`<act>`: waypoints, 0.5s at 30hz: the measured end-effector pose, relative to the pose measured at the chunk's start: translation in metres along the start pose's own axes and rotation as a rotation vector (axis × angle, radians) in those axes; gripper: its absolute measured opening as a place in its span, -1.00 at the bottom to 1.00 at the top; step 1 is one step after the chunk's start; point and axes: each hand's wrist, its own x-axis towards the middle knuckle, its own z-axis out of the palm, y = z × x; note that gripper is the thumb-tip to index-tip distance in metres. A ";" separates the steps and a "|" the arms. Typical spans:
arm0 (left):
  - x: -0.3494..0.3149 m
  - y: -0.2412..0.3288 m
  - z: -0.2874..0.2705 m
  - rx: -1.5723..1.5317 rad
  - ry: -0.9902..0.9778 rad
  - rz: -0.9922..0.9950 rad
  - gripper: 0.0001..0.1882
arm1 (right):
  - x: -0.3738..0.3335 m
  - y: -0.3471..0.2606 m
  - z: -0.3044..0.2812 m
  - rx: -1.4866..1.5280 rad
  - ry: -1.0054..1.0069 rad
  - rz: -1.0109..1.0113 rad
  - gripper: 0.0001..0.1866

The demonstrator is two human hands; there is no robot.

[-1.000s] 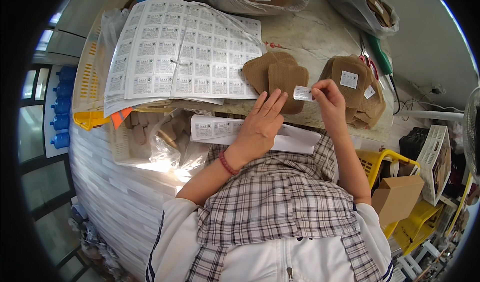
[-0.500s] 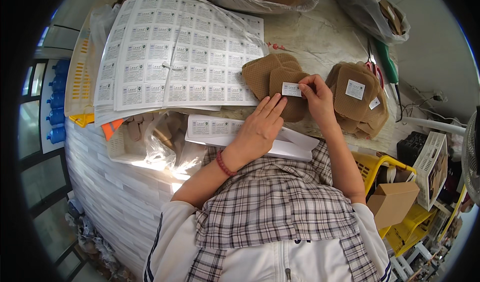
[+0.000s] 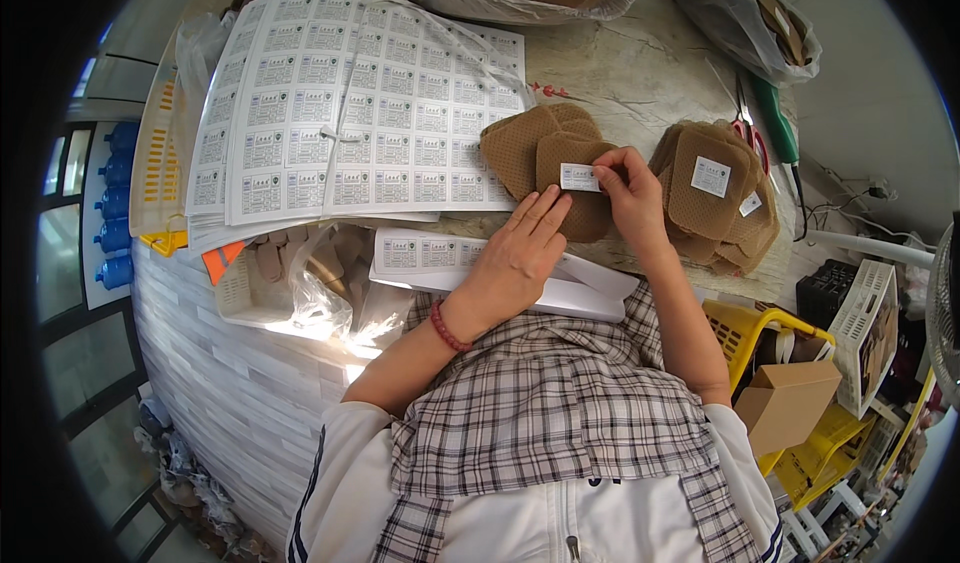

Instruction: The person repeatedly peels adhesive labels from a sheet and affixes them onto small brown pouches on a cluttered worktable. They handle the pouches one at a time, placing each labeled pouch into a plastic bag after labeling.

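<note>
A white printed label [image 3: 579, 177] lies against the top brown textured pad [image 3: 566, 149] of a small pile. My right hand [image 3: 630, 191] pinches the label's right end between thumb and forefinger. My left hand [image 3: 518, 246] is laid flat, fingers stretched out, its fingertips at the label's lower left corner and the pad's left edge. Beneath that hand a strip of labels [image 3: 420, 253] with white backing lies along the table's front edge. To the right sits a second pile of brown pads [image 3: 690, 211], its top one bearing a label [image 3: 710, 176].
Large label sheets [image 3: 290, 113] cover the table's left side. Red-handled scissors [image 3: 741, 121] and a green-handled tool [image 3: 775, 123] lie at the right. Plastic bags [image 3: 745, 18] with brown pads stand at the back. A yellow crate [image 3: 735, 335] is at the lower right.
Both hands keep nearly the same place over the pad. The view has shifted very slightly; the label is still pinched at its right end.
</note>
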 end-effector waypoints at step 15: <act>0.004 0.000 0.000 -0.043 0.012 -0.026 -0.95 | -0.004 -0.006 0.005 -0.158 0.060 -0.108 -0.91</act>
